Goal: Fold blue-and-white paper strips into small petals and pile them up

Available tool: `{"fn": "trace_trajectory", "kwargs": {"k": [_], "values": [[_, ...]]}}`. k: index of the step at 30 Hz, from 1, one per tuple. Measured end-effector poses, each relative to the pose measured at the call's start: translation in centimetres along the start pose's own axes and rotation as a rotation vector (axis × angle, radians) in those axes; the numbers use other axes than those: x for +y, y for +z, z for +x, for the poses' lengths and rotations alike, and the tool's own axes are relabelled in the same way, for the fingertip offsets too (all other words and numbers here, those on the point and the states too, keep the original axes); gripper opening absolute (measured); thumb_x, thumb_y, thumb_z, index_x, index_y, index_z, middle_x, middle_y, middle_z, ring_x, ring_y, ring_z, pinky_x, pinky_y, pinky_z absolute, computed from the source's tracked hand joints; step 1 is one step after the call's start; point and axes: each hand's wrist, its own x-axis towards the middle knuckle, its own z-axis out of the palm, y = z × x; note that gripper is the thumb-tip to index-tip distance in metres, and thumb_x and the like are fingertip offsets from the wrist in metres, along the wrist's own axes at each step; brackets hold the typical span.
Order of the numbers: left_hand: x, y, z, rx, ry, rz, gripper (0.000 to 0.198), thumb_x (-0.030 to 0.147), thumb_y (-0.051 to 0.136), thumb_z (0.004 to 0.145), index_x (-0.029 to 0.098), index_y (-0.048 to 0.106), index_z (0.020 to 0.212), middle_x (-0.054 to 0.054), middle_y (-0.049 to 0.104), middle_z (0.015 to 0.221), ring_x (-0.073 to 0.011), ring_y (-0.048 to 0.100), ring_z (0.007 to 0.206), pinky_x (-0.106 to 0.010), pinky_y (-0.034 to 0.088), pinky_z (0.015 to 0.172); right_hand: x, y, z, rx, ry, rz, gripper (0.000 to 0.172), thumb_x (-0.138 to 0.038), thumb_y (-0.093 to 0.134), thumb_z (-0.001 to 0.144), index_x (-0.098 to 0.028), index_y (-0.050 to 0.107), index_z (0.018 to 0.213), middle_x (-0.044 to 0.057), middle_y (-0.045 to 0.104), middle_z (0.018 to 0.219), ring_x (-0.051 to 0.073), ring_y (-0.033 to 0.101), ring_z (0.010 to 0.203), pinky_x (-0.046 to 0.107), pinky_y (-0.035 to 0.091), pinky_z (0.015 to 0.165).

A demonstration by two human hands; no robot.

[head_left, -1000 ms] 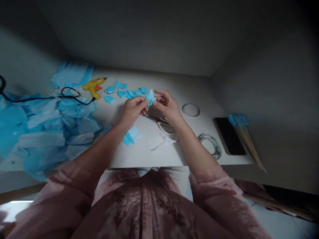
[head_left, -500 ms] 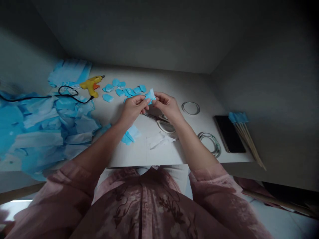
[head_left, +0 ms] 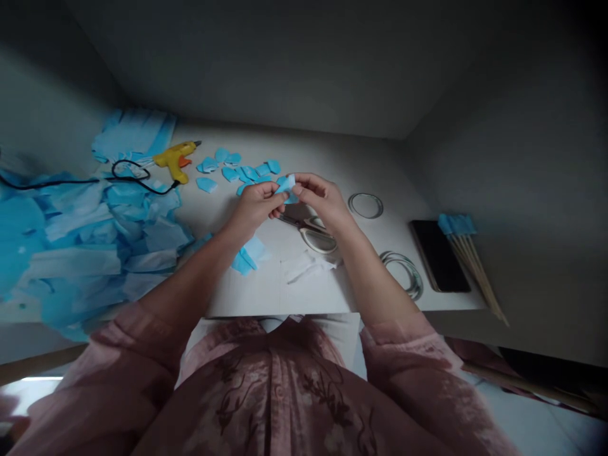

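Observation:
Between both hands, above the middle of the white table (head_left: 266, 288), is a small piece of blue fabric (head_left: 286, 185) with a paler side showing. My left hand (head_left: 259, 201) pinches its left side, fingers curled. On its right side, the thumb and fingers of my right hand (head_left: 320, 195) close on it too. Scissors (head_left: 317, 240) with light handles lie under my right hand, their blades partly hidden. Just beyond my left hand lie several small cut blue pieces (head_left: 231, 173). A folded blue scrap (head_left: 244, 259) and a white scrap (head_left: 308, 266) rest nearer me.
At left is a large heap of blue and white fabric (head_left: 114, 231), with a yellow glue gun (head_left: 177, 159) and its black cord behind. Wire rings (head_left: 365, 206), a wire coil (head_left: 415, 278), a dark phone (head_left: 439, 256) and blue-tipped sticks (head_left: 475, 266) lie at right. Walls enclose the table.
The fabric piece has been folded or turned down: its pale pointed tip no longer stands up as high. Both hands stay in nearly the same place, still pinching it.

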Motion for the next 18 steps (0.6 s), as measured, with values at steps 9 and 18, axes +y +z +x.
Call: {"fn": "trace_trajectory", "kwargs": {"k": [9,18], "values": [[-0.4,-0.3,0.0,-0.122,0.013,0.002,0.014,0.021,0.069,0.078,0.016,0.059,0.07,0.003,0.061,0.056,-0.0057,0.051,0.048,-0.019,0.037,0.049,0.4,-0.1,0.3,0.035,-0.124,-0.128,0.034,-0.052,0.08,0.076,-0.021,0.072,0.086,-0.002,0.066,0.077,0.011,0.057,0.072,0.025,0.046,0.067],[-0.1,-0.3,-0.1,-0.177,-0.027,-0.233,0.016,0.023,0.072,0.078,0.017,0.058,0.073,0.003,0.058,0.057,-0.0075,0.053,0.05,-0.02,0.042,0.051,-1.0,-0.3,-0.5,0.026,-0.446,-0.447,0.016,-0.031,0.064,0.093,-0.023,0.077,0.092,0.002,0.076,0.09,0.016,0.066,0.086,0.03,0.052,0.079]]}}
